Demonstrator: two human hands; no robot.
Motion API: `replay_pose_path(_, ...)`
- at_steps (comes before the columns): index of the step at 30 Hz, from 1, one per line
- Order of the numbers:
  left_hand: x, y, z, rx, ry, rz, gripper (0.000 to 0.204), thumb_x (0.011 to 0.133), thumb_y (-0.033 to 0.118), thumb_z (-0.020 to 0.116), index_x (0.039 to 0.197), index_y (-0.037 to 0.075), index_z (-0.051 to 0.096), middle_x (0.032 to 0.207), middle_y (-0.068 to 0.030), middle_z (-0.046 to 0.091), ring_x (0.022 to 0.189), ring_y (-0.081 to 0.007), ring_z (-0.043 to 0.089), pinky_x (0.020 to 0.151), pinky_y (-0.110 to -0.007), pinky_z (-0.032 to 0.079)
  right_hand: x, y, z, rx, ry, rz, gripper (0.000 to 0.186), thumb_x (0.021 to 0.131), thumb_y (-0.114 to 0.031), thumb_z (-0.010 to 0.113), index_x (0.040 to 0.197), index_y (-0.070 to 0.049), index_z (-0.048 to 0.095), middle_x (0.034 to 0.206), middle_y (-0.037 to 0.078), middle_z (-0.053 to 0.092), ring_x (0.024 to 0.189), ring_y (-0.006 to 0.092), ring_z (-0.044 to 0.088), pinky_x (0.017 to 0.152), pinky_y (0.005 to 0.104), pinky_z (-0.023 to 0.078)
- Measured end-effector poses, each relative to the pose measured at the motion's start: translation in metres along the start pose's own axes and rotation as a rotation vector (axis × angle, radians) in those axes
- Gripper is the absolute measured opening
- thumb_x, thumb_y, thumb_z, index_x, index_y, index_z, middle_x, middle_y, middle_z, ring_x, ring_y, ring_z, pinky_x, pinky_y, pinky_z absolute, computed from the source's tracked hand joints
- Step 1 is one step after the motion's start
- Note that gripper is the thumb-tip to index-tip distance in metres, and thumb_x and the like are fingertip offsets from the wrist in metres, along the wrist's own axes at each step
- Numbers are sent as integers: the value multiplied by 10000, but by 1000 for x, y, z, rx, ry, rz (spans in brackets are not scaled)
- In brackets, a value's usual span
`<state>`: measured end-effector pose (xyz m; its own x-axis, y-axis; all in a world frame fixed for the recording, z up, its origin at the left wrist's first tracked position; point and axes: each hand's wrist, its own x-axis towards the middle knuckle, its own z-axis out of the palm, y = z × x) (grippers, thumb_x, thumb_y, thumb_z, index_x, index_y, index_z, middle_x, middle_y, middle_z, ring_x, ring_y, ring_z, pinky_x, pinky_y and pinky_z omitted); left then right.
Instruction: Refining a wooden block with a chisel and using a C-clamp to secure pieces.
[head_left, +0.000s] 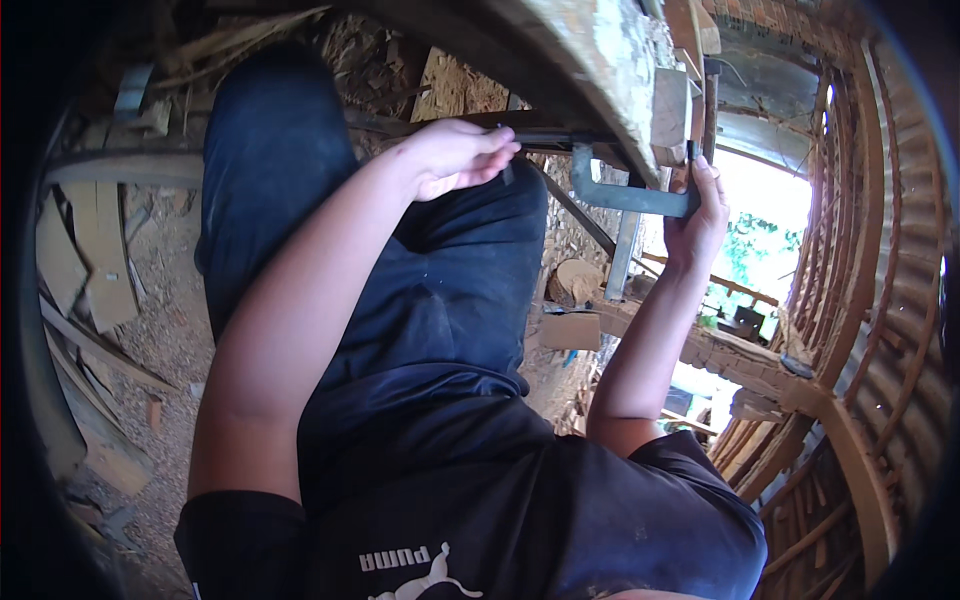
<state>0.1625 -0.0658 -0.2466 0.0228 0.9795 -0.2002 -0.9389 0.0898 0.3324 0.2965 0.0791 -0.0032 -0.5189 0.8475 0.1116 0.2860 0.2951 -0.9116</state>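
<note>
A grey C-clamp [632, 198] sits at the edge of a worn wooden bench [600, 60]. My left hand [458, 160] has its fingers closed at the outer end of the clamp's dark screw [550, 138], by what looks like its small crossbar. On the other end of the frame, my right hand [700, 215] is wrapped, thumb and fingers up along the jaw. Close to that jaw lies a wooden block [672, 115] on the bench. Where the screw's tip bears is hidden by the bench edge.
My bent legs in dark trousers [440, 300] are close under the bench. Wood offcuts [105, 260] and sawdust cover the ground at left. A cut log [577, 282] and a timber beam [740, 355] are at right, near a corrugated metal wall [900, 200].
</note>
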Motion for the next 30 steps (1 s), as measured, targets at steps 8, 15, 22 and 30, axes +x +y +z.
replay_pose_path(8,36,-7,13,0,214,-204,343,1024,391,557,1034,63,658,816,11,583,640,-41,467,568,-175,410,-16,3,11,-151,50,-215,110,897,-78,751,838,-57,660,667,-63,586,597,-3,494,542,170,334)
replay_pose_path(15,70,-15,-48,-571,9,-215,161,1056,82,347,1076,-2,483,810,-57,496,665,-77,488,462,-179,374,-15,6,18,-136,-25,-240,135,868,-62,761,812,-24,643,602,-119,422,562,-28,346,502,181,219)
replay_pose_path(22,48,-15,-39,-199,87,37,310,992,-5,529,1298,31,503,1167,-107,618,1032,-185,636,862,-330,580,-10,5,10,-77,-41,-249,148,839,-57,765,788,-31,628,580,-95,427,533,-13,347,484,197,253)
replay_pose_path(30,52,-31,-22,-41,91,38,350,1020,54,510,1363,116,532,1354,-76,573,1267,-227,542,1045,-410,475,-9,9,6,-93,73,-426,132,829,-48,716,782,-29,594,522,32,444,442,93,442,445,279,332)
